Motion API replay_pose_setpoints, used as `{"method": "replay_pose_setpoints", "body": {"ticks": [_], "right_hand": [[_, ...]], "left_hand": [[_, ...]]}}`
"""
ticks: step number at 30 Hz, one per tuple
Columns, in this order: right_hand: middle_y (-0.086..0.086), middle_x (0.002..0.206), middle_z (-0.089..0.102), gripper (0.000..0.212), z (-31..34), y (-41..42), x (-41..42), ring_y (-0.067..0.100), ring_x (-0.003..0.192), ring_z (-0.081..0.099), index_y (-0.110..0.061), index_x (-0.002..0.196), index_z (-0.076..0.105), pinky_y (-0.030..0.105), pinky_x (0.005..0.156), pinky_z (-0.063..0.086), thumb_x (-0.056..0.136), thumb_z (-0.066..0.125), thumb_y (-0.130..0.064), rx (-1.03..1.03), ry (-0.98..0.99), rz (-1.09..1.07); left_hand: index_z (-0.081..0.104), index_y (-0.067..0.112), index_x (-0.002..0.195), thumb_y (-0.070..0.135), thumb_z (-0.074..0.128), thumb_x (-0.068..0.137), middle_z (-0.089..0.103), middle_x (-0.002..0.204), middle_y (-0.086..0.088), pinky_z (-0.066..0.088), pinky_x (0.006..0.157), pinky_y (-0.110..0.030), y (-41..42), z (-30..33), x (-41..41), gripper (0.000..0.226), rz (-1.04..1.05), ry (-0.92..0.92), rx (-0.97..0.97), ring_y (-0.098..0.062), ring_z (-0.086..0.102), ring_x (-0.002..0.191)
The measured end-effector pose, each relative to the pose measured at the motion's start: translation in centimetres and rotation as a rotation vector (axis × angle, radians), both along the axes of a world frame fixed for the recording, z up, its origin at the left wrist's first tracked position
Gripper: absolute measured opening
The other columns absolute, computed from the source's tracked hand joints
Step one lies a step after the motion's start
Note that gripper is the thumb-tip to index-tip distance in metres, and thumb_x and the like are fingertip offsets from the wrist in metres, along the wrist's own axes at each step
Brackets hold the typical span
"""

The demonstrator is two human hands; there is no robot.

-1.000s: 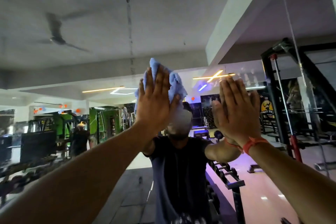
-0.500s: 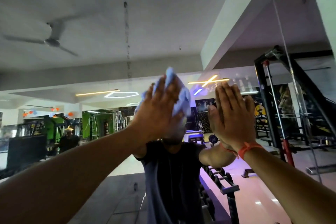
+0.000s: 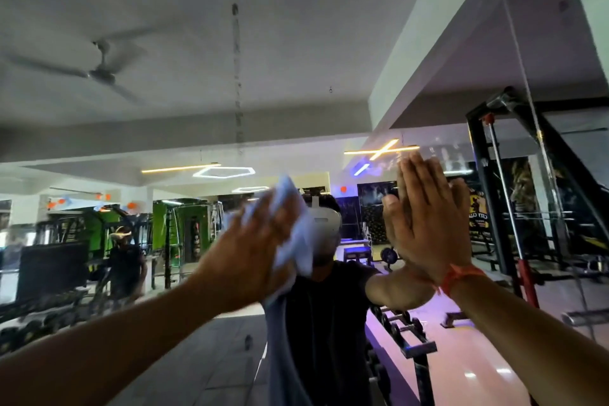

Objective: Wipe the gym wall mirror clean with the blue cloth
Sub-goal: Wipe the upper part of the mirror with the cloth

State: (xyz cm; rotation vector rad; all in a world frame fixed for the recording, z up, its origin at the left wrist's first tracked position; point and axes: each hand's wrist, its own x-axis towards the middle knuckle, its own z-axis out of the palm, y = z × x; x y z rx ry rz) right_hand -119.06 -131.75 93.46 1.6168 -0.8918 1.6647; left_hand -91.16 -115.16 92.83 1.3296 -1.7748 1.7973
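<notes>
The wall mirror (image 3: 204, 43) fills the view and reflects the gym ceiling and machines. My left hand (image 3: 253, 247) presses the crumpled blue cloth (image 3: 296, 234) flat against the glass with straight fingers; hand and cloth are blurred by motion. The cloth bunches out past my fingertips and trails below my palm. My right hand (image 3: 425, 221), with an orange band at the wrist, rests flat on the mirror to the right, fingers straight and pointing up, holding nothing. My own reflection stands behind both hands.
A vertical seam with smudges (image 3: 236, 76) runs down the glass above the cloth. A black cable machine frame (image 3: 494, 208) stands at the right. A dumbbell rack (image 3: 405, 330) shows in the reflection below my right arm. Another person (image 3: 127, 260) is reflected at the left.
My left hand has swept the cloth down and to the left across the glass, now blurred. My right hand has stayed planted on the mirror.
</notes>
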Motion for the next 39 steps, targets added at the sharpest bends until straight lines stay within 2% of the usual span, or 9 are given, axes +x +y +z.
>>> {"method": "replay_pose_setpoints", "body": {"ticks": [3,5,8,11,16,18,24,33,39], "right_hand": [[0.001,0.170,0.022,0.066,0.0,0.1,0.0,0.023,0.157,0.019,-0.018,0.161,0.029,0.060,0.119,0.023,0.103,0.032,-0.049,0.006,0.008,0.004],[0.001,0.169,0.024,0.066,-0.1,0.1,0.2,0.023,0.157,0.020,-0.018,0.161,0.031,0.060,0.119,0.023,0.103,0.032,-0.049,-0.005,0.000,0.006],[0.000,0.169,0.024,0.065,0.0,0.2,0.2,0.022,0.157,0.019,-0.020,0.161,0.030,0.059,0.120,0.022,0.103,0.030,-0.050,-0.006,-0.017,0.016],[0.001,0.169,0.024,0.066,0.0,0.1,0.0,0.023,0.157,0.020,-0.019,0.161,0.029,0.058,0.120,0.022,0.103,0.028,-0.051,-0.007,-0.008,0.012],[0.001,0.169,0.026,0.065,0.0,0.5,0.0,0.024,0.157,0.021,-0.019,0.161,0.030,0.060,0.120,0.023,0.103,0.034,-0.049,0.004,-0.001,0.027],[0.000,0.169,0.024,0.064,-0.1,0.5,0.1,0.022,0.157,0.019,-0.019,0.161,0.030,0.059,0.120,0.022,0.104,0.031,-0.050,0.004,-0.012,0.028],[-0.003,0.170,0.020,0.065,-0.1,0.2,0.1,0.018,0.158,0.013,-0.022,0.162,0.026,0.057,0.122,0.019,0.104,0.024,-0.052,0.018,-0.007,0.025],[-0.002,0.170,0.020,0.068,0.0,0.6,0.0,0.021,0.157,0.018,-0.021,0.162,0.027,0.058,0.121,0.019,0.102,0.021,-0.054,0.038,0.002,0.027],[-0.002,0.171,0.019,0.068,-0.1,0.6,0.0,0.021,0.158,0.016,-0.021,0.162,0.026,0.058,0.121,0.019,0.103,0.020,-0.054,0.033,0.013,0.022]], "left_hand": [[0.021,0.022,0.163,0.063,0.033,0.101,0.014,0.171,-0.008,0.009,0.123,-0.055,1.0,-1.2,1.8,0.075,0.109,-0.547,0.245,-0.037,0.007,0.157],[0.025,0.028,0.161,0.062,0.034,0.100,0.016,0.171,-0.005,0.015,0.123,-0.052,1.2,1.7,2.5,0.071,0.124,-0.626,0.244,-0.036,0.013,0.156],[0.030,0.023,0.156,0.055,0.038,0.101,0.024,0.166,-0.014,0.043,0.111,-0.060,0.6,5.3,1.6,0.064,0.018,-0.104,-0.052,-0.040,0.027,0.149],[0.015,0.022,0.163,0.055,0.037,0.103,0.004,0.172,-0.007,0.020,0.123,-0.060,-0.9,3.3,-2.1,0.072,-0.090,0.452,-0.157,-0.034,0.008,0.155],[0.026,0.023,0.162,0.059,0.032,0.104,0.017,0.170,-0.009,0.022,0.119,-0.055,-1.5,0.8,-1.9,0.068,0.027,-0.448,0.220,-0.037,0.011,0.157],[0.024,0.028,0.162,0.058,0.031,0.105,0.016,0.171,-0.002,0.022,0.121,-0.051,-1.2,4.2,-1.0,0.065,0.057,-0.567,0.215,-0.033,0.011,0.158],[0.020,0.020,0.160,0.050,0.044,0.100,0.022,0.168,-0.009,0.030,0.119,-0.055,-1.7,7.6,-3.4,0.071,-0.169,0.428,-0.233,-0.041,0.023,0.150],[0.028,0.013,0.160,0.054,0.039,0.104,0.021,0.168,-0.014,0.027,0.120,-0.057,0.9,-3.1,1.9,0.071,0.120,-0.273,0.093,-0.040,0.017,0.155],[0.001,0.028,0.163,0.056,0.031,0.102,-0.003,0.171,0.000,0.033,0.116,-0.060,0.7,0.7,0.2,0.074,0.043,0.303,-0.099,-0.034,0.008,0.157]]}}
